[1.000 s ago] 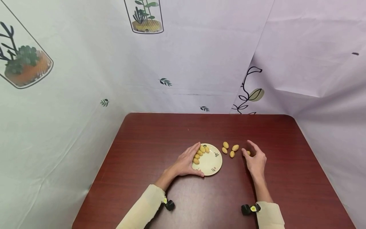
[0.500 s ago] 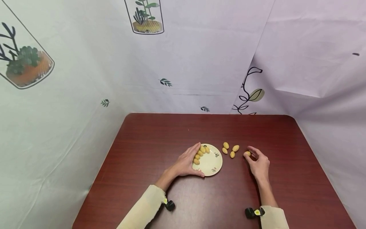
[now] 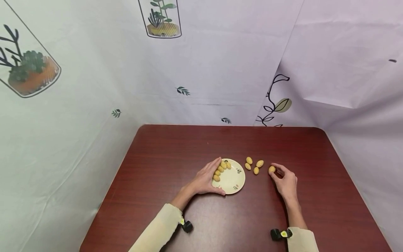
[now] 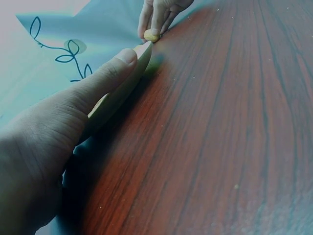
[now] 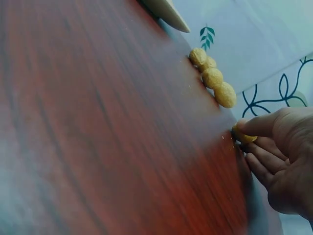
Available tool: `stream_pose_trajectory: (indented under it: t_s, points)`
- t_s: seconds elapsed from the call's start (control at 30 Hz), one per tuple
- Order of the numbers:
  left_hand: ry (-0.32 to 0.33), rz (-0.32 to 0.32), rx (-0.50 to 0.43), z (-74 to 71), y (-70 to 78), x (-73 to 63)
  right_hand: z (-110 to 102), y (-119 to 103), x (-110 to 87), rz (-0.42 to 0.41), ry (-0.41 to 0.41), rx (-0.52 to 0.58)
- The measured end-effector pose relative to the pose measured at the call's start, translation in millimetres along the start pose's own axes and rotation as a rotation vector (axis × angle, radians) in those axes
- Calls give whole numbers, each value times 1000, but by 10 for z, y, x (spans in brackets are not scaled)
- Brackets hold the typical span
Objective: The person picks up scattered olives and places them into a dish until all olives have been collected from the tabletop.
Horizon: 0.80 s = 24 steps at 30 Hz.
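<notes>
A small cream plate [image 3: 233, 182] with painted marks sits mid-table, and several yellow nuts [image 3: 220, 168] line its left rim. My left hand [image 3: 206, 179] cups the plate's left edge, thumb at the near rim [image 4: 128, 58]. Three loose nuts [image 3: 254, 165] lie on the table right of the plate, seen in the right wrist view as a row [image 5: 211, 78]. My right hand [image 3: 284, 180] pinches one more nut [image 3: 272, 169] between thumb and fingertips, low at the table surface [image 5: 243, 137].
The dark red wooden table [image 3: 239, 217] is ringed by a pale printed cloth backdrop [image 3: 201, 70] behind and at both sides. A small black device [image 3: 277, 234] sits at each wrist.
My right hand went from spread fingers over the rightmost nut to closing on it in a pinch. The left hand and the plate have stayed put.
</notes>
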<state>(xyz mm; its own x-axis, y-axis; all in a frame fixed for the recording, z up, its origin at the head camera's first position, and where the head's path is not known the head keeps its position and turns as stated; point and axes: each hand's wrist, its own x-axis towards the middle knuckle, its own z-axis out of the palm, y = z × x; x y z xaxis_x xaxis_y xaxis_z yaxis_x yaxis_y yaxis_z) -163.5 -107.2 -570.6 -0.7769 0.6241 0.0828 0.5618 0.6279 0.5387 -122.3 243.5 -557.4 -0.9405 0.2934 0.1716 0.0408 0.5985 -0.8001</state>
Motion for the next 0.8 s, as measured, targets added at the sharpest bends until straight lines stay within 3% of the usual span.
stream_pose_trajectory:
  t_s: [0.8]
  points:
    - [9, 17, 6, 3, -10, -6, 26, 86, 14, 42, 36, 55]
